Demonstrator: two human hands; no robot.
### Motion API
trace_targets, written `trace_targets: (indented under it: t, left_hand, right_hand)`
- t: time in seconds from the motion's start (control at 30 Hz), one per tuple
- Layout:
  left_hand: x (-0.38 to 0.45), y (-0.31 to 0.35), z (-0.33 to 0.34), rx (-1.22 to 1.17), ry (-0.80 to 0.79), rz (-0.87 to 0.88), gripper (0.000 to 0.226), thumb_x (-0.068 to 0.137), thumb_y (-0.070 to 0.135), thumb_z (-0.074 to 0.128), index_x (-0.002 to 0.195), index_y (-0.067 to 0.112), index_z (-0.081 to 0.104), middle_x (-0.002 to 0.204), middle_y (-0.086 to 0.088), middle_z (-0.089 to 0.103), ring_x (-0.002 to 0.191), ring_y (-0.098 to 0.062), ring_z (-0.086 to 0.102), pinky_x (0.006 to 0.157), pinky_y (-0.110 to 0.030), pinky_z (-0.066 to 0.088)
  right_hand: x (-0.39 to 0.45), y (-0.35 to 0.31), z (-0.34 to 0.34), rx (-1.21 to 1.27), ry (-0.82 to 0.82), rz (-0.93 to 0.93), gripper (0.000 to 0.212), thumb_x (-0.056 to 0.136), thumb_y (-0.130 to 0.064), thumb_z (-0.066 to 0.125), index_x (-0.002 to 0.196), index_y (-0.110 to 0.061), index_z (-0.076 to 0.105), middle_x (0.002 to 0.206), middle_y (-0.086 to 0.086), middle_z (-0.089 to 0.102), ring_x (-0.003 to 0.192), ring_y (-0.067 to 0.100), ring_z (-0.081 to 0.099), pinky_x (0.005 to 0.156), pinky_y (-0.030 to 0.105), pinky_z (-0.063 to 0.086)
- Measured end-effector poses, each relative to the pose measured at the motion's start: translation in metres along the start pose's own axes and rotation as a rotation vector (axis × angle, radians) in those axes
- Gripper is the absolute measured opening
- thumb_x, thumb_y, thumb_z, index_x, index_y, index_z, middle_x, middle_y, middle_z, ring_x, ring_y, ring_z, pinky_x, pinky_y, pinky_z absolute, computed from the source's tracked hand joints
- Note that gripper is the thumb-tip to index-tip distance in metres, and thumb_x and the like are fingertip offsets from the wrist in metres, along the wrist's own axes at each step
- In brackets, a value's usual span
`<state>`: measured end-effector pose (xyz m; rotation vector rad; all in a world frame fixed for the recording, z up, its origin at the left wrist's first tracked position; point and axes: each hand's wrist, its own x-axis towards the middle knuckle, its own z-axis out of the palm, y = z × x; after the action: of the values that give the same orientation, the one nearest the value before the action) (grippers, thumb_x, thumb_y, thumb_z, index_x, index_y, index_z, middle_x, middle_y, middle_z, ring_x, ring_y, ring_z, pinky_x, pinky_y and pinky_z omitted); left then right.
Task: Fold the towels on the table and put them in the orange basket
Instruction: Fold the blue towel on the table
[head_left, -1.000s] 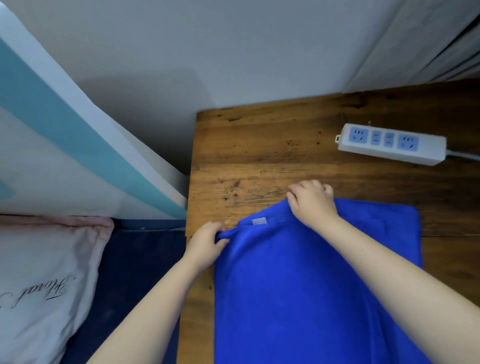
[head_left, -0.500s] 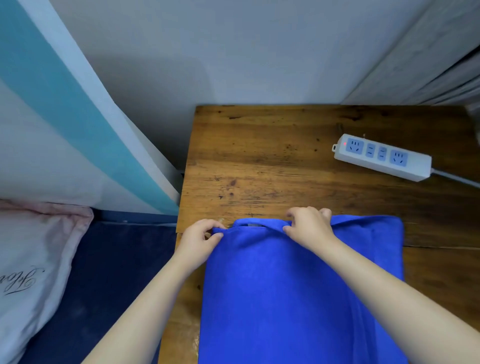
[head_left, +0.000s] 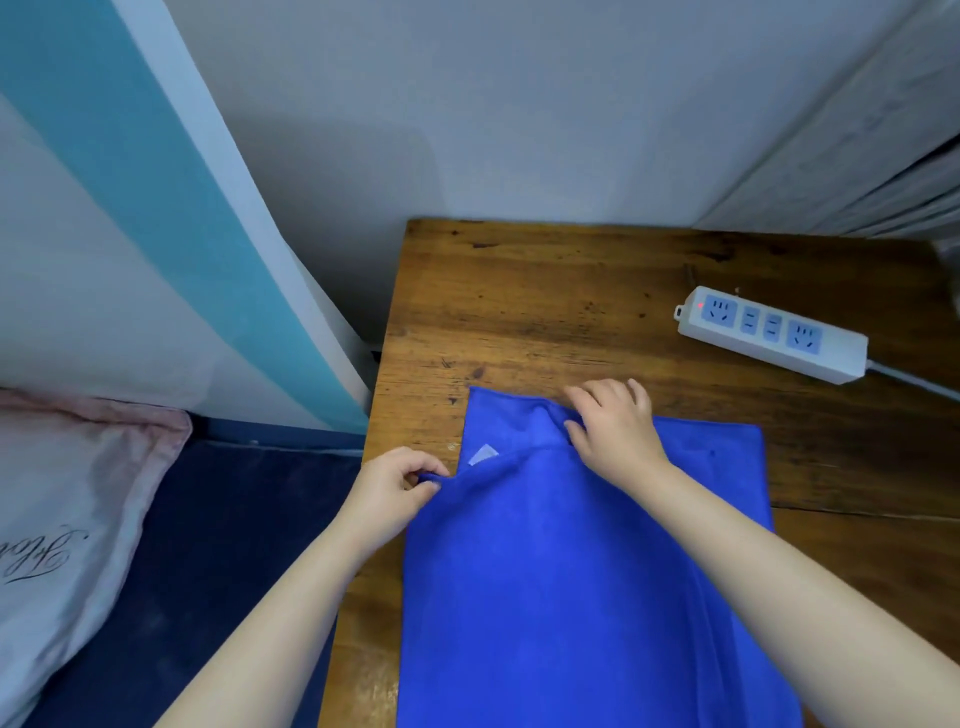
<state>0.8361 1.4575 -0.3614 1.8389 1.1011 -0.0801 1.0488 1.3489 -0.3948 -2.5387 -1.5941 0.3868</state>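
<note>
The blue towel lies on the wooden surface, filling the lower centre of the frame. At centre, the left hand pinches the upper layer's left corner, and the right hand grasps the same folded edge further right, both grips closed on fabric. A white power strip rests at upper right.

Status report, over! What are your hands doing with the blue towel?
Left hand pinches blue towel edge. Right hand grips its top fold. Power strip sits apart; orange basket not in view.
</note>
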Motion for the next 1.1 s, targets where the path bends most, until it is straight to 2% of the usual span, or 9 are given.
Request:
trace_targets:
  t: [0.1,0.2,0.3,0.5,0.6,0.73,0.83,0.97,1.1]
  left_hand:
    - [0.003,-0.001,0.001,0.057,0.063,0.047,0.015,0.083,0.000,0.062,0.087,0.012,0.071,0.077,0.018,0.053,0.068,-0.001,0.047,0.063,-0.004,0.035]
    - [0.005,-0.003,-0.002,0.109,0.039,0.077,0.015,0.083,0.002,0.064,0.095,0.006,0.072,0.078,0.019,0.053,0.070,0.001,0.048,0.064,-0.004,0.035]
    - [0.007,0.001,-0.004,0.180,-0.008,0.062,0.016,0.084,0.004,0.063,0.098,0.006,0.071,0.082,0.012,0.058,0.074,-0.004,0.050,0.068,-0.011,0.037]
    - [0.011,0.021,0.009,0.308,-0.031,0.037,0.022,0.090,0.007,0.055,0.107,0.005,0.068,0.111,-0.007,0.065,0.105,-0.022,0.056,0.083,-0.021,0.037]
    - [0.015,0.034,0.014,0.273,-0.022,0.048,0.017,0.090,0.007,0.054,0.098,0.006,0.069,0.096,-0.004,0.065,0.091,-0.018,0.054,0.077,-0.022,0.039]
    - [0.015,0.042,0.000,-0.111,-0.399,-0.100,0.015,0.081,0.007,0.064,0.070,0.016,0.062,0.074,0.002,0.058,0.074,-0.012,0.050,0.069,-0.022,0.038]
    - [0.019,0.052,-0.010,-0.167,-0.580,-0.150,0.006,0.069,0.014,0.063,0.065,0.018,0.065,0.069,0.006,0.064,0.069,-0.007,0.056,0.065,-0.020,0.041]
    - [0.046,0.066,0.004,-0.212,-0.264,-0.153,0.030,0.088,-0.005,0.053,0.065,0.014,0.057,0.061,0.002,0.057,0.063,-0.010,0.049,0.053,-0.010,0.040]
    - [0.074,0.061,0.016,0.160,0.044,-0.084,0.011,0.089,0.004,0.054,0.085,0.007,0.064,0.090,-0.015,0.061,0.090,-0.025,0.054,0.076,-0.028,0.040]
  right_hand:
    - [-0.016,0.011,-0.007,-0.044,-0.004,0.013,0.029,0.080,-0.026,0.051,0.086,-0.007,0.072,0.084,0.007,0.071,0.090,0.030,0.066,0.096,0.060,0.036]
    - [-0.035,0.032,-0.021,-0.115,-0.228,0.123,0.031,0.087,-0.022,0.050,0.114,-0.010,0.062,0.115,0.004,0.063,0.119,0.025,0.048,0.113,0.054,0.010]
    - [-0.052,0.052,-0.030,-0.188,-0.325,0.190,0.039,0.085,-0.014,0.046,0.123,-0.016,0.054,0.124,0.000,0.055,0.125,0.021,0.039,0.115,0.050,0.004]
    - [-0.061,0.063,-0.040,-0.372,-0.365,0.318,0.028,0.084,-0.008,0.046,0.109,-0.013,0.058,0.113,0.005,0.058,0.115,0.025,0.045,0.107,0.042,0.023]
    - [-0.062,0.062,-0.051,-0.389,-0.381,0.366,0.023,0.084,-0.004,0.045,0.099,-0.013,0.061,0.109,0.005,0.063,0.110,0.025,0.052,0.096,0.035,0.032]
    - [-0.068,0.073,-0.071,-0.163,-0.424,0.441,0.017,0.085,-0.003,0.045,0.089,-0.006,0.062,0.104,0.012,0.065,0.099,0.031,0.060,0.070,0.027,0.041]
    - [-0.071,0.083,-0.088,0.001,-0.407,0.466,0.022,0.085,-0.006,0.047,0.093,-0.004,0.068,0.102,0.013,0.068,0.096,0.030,0.060,0.078,0.033,0.052]
    - [-0.064,0.093,-0.110,0.033,-0.276,0.599,0.028,0.087,-0.005,0.047,0.108,-0.011,0.064,0.107,0.012,0.064,0.089,0.026,0.056,0.070,0.029,0.043]
    - [-0.051,0.104,-0.104,-0.141,-0.230,0.703,0.022,0.087,-0.007,0.048,0.106,-0.009,0.059,0.101,0.012,0.063,0.083,0.027,0.054,0.066,0.031,0.042]
